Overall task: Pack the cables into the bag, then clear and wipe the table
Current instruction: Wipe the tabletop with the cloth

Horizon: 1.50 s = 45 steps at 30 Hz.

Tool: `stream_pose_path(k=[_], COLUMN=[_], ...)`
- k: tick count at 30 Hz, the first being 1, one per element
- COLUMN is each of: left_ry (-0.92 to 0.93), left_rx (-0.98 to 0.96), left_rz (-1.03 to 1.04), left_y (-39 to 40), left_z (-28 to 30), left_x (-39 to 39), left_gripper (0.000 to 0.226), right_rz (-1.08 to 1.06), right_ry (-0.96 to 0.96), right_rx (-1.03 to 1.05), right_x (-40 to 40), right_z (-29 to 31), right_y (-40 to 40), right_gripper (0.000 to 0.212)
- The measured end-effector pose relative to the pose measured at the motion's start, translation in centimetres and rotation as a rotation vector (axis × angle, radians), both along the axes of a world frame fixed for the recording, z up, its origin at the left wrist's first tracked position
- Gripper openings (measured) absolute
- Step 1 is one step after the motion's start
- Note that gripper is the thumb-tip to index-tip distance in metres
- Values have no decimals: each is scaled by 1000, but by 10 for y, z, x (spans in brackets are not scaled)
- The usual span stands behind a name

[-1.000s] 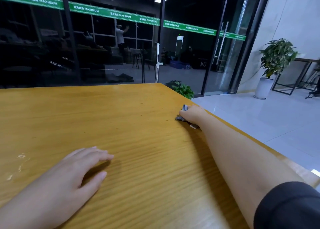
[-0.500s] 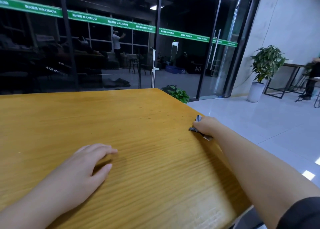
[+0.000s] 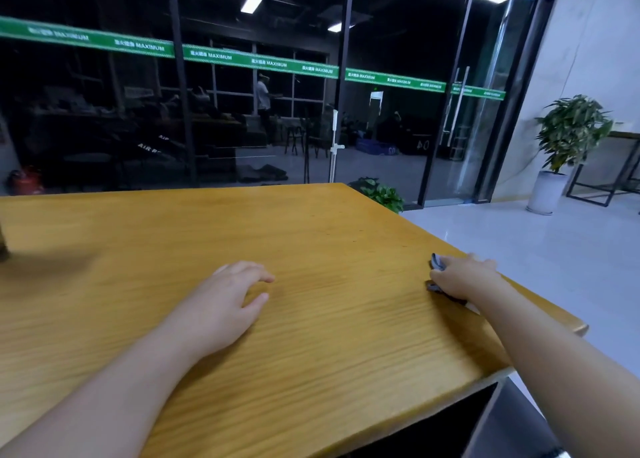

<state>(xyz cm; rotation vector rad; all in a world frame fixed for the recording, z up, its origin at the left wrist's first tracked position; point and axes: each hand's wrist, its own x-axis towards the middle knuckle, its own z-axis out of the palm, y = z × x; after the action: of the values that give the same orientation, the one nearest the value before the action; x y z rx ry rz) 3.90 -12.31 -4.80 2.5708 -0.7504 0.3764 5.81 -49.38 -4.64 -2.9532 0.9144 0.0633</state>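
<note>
Wipe step — my right hand presses the grey cloth on the table edge at 3 o'clock, left hand resting flat and loose — next pass probably sweeps toward 9

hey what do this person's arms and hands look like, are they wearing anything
Both hands, the left hand and right hand, are bare, with no gloves or rings that show. Both forearms are bare too. No sleeve shows on either arm, though the right arm runs out of frame at the lower right.
</note>
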Motion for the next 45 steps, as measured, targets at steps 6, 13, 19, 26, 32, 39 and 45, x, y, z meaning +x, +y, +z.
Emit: stream_pose_path(k=[6, 13, 19, 26, 32, 39, 45], left_ry=[2, 31, 46, -12, -40, -20, 3], left_rx=[12, 1, -5, 10, 50, 124, 160], left_rz=[1, 0, -23, -120, -195, -231, -238], left_y=[0, 2, 1, -9, -19, -24, -26], left_z=[-1, -4, -5, -3, -5, -8, -5], left_x=[-1, 3, 4, -6, -12, -11, -12], left_gripper=[32, 30, 29, 25, 27, 27, 27], right_rz=[14, -154, -30, 34, 128, 304, 253], right_ry=[76, -84, -476, -310, -219, -93, -135], right_rx=[-55, 203, 568, 454, 234, 165, 204], right_x=[-23, -25, -31, -36, -30, 5, 31], right_z=[10, 24, 17, 24, 13, 5, 9], right_y=[7, 18, 20, 22, 27, 41, 32], right_gripper=[52, 62, 48, 65, 81, 51, 45])
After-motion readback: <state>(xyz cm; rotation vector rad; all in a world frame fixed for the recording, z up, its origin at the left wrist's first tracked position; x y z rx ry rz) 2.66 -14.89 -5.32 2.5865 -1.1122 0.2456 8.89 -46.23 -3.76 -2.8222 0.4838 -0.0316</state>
